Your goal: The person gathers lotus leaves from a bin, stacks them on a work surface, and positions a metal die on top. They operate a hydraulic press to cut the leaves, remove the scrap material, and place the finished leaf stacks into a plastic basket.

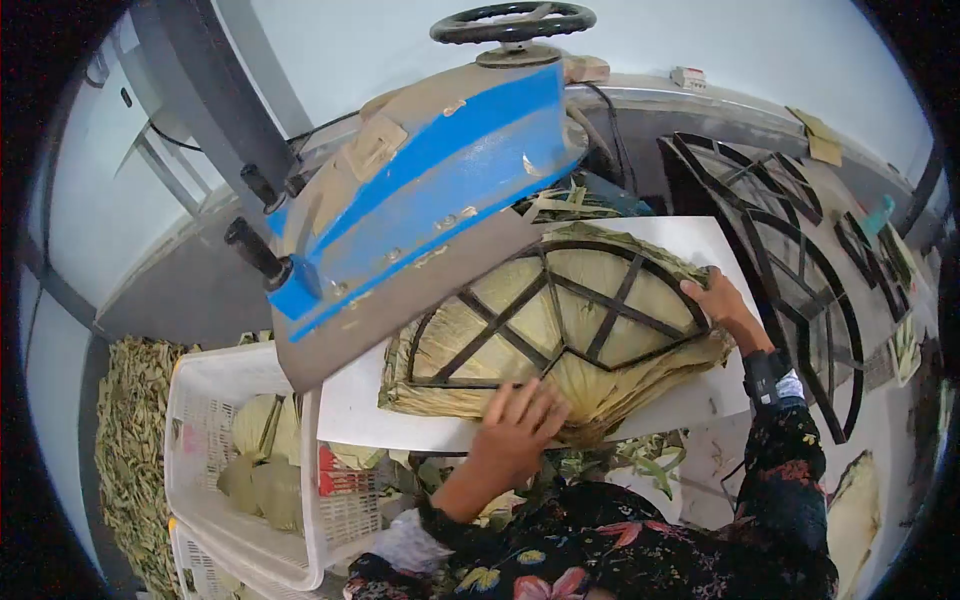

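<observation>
A fan-shaped stack of dried leaves [590, 380] lies on a white board [700, 250] under the blue press head [430, 190]. A black metal frame [560, 320], a fan-shaped cutter with radiating spokes, sits on top of the stack. The fan's narrow end points to about 6 o'clock, toward the person, and its curved edge faces 12 to 1 o'clock. Its flat base, the long axis, runs from about 8 o'clock to 2 o'clock.

The left hand [515, 435] rests flat on the stack's near edge at 6 o'clock, fingers spread and pressing down on the leaves. The right hand [722, 305] is at the stack's 3 o'clock edge; its fingers curl together over the rim of the frame and the leaves, touching both. The thumb is hidden.

At 9 o'clock from the stack, a white basket [200, 460] holds pale cut leaf pieces, with a heap of leaf scraps [130, 450] beyond it. At 3 o'clock, well apart, more black frames [800, 260] lean on a grey surface. A black handwheel [513, 20] tops the press at 12 o'clock.
</observation>
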### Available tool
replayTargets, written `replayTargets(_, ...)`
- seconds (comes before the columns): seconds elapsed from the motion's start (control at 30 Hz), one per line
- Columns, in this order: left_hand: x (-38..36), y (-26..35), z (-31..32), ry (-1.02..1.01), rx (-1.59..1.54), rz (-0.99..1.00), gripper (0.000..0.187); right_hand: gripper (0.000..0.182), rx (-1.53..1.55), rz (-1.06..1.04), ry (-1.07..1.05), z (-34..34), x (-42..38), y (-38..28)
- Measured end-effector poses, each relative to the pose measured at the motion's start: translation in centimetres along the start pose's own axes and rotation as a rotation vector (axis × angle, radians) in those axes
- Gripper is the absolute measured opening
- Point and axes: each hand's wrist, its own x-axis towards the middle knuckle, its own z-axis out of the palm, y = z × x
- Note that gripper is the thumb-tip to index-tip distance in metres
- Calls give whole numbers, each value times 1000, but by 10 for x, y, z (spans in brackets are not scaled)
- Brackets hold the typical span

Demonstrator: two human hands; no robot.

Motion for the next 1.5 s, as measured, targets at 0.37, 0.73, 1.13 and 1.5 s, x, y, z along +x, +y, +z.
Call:
replayTargets(0.37,15,10,8,186,-237,-103,65,32,621,-111,-227,-56,10,-27)
replayTargets(0.73,-13,0,2,318,-394,-427,54,44,1093,-795,-148,-163,-99,-233)
replayTargets(1.13,-340,204,-4,-484,-86,-883,46,32,171,-1423,-1022,83,-183,-169)
replayTargets(1.5,-81,30,-24,195,-109,-452,31,45,46,-948,105,59,-54,-124)
